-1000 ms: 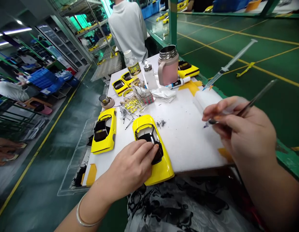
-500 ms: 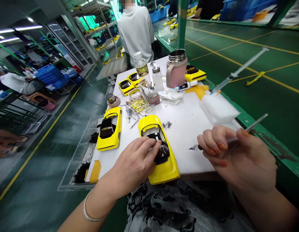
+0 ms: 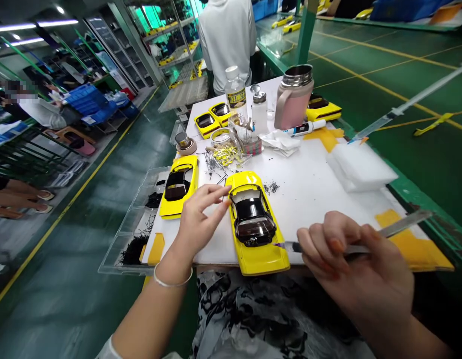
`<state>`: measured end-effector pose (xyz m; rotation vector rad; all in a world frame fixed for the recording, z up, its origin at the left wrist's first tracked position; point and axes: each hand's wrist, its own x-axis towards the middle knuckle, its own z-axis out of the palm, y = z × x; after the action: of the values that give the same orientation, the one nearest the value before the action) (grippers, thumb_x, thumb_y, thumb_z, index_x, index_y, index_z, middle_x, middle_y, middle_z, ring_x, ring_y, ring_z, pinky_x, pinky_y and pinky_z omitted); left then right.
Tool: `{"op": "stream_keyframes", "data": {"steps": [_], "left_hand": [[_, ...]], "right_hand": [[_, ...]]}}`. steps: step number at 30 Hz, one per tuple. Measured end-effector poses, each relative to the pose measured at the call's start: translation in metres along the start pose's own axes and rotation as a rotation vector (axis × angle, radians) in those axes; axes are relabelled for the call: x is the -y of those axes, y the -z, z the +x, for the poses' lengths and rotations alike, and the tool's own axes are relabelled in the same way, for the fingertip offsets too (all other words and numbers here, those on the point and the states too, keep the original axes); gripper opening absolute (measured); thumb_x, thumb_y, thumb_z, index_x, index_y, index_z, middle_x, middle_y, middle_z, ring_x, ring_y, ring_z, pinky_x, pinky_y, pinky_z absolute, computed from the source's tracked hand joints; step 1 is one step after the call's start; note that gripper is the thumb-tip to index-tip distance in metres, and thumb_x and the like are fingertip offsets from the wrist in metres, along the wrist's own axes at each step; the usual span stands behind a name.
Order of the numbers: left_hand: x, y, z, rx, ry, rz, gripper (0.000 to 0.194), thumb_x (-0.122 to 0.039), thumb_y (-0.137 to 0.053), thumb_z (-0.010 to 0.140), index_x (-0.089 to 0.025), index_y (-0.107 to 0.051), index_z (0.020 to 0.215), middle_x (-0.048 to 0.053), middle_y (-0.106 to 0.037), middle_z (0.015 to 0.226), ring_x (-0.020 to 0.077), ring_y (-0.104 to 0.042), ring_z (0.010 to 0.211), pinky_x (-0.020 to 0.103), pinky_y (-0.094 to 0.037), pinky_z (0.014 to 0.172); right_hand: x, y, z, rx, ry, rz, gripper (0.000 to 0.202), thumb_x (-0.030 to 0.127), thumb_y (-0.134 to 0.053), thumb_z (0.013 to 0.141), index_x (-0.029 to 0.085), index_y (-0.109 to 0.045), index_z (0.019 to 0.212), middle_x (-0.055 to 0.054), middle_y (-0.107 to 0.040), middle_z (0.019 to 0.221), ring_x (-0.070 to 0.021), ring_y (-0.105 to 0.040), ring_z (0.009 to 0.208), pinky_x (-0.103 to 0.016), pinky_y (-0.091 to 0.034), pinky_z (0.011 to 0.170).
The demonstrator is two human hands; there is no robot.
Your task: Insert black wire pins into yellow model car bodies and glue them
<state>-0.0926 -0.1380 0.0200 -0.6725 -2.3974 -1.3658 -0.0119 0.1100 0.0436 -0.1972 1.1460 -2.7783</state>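
Note:
A yellow toy car body (image 3: 258,259) with a black roof and dark window part lies at the table's front edge. My left hand (image 3: 201,217) is beside its left side, thumb and forefinger apart near the front pillar; nothing can be made out between them. My right hand (image 3: 350,259) is closed round a slim tool (image 3: 406,223), whose flat metal end points right. At the other end, a purple tip (image 3: 281,245) is over or against the car's lower right part. A second yellow car body (image 3: 171,205) lies to the left.
A clear tray (image 3: 122,227) with black parts is at the left edge. Farther back are a bottle (image 3: 236,94), a pink mug (image 3: 290,107), bagged parts (image 3: 227,154) and small black bits (image 3: 271,187). White foam (image 3: 360,164) holds a syringe (image 3: 406,104). A person (image 3: 227,42) stands behind.
My left hand has come off the car's dark window part and moved left, its fingers parting. My right hand has brought the tool's purple tip to the car. The view has shifted slightly.

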Motion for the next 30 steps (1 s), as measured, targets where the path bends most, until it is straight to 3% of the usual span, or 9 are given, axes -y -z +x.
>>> {"op": "stream_keyframes", "data": {"steps": [3,6,17,30], "left_hand": [[0.021,-0.015,0.001,-0.122,0.27,-0.251,0.024,-0.024,-0.07,0.09,-0.022,-0.082,0.11,0.007,-0.075,0.107,0.0175,-0.069,0.095,0.028,-0.058,0.078],[0.033,-0.027,-0.004,-0.141,0.372,-0.348,0.021,-0.024,-0.072,0.085,-0.021,-0.083,0.102,0.007,-0.078,0.105,0.0195,-0.071,0.095,0.028,-0.059,0.076],[0.038,-0.028,-0.01,-0.133,0.476,-0.407,0.015,-0.022,-0.073,0.082,-0.018,-0.082,0.093,0.006,-0.08,0.096,0.019,-0.072,0.089,0.029,-0.057,0.08],[0.038,-0.026,-0.012,-0.147,0.48,-0.427,0.014,-0.023,-0.074,0.082,-0.019,-0.081,0.093,0.005,-0.079,0.096,0.0168,-0.069,0.085,0.028,-0.056,0.079]], "right_hand": [[-0.016,-0.01,0.004,-0.004,0.014,0.007,0.03,0.042,-0.057,0.097,0.023,-0.061,0.075,0.004,-0.025,0.05,-0.0117,-0.025,0.05,-0.022,-0.023,0.044],[-0.029,-0.017,0.007,-0.006,0.031,-0.01,0.026,0.04,-0.056,0.098,0.024,-0.06,0.078,0.004,-0.027,0.051,-0.0121,-0.026,0.051,-0.022,-0.024,0.047],[-0.049,-0.022,0.001,0.052,0.035,-0.112,0.023,0.032,-0.051,0.1,0.024,-0.061,0.081,0.003,-0.033,0.052,-0.0142,-0.032,0.054,-0.027,-0.027,0.053],[-0.047,-0.02,0.0,0.028,0.01,-0.157,0.024,0.034,-0.052,0.1,0.023,-0.06,0.08,0.003,-0.034,0.053,-0.0139,-0.033,0.054,-0.028,-0.027,0.053]]}}
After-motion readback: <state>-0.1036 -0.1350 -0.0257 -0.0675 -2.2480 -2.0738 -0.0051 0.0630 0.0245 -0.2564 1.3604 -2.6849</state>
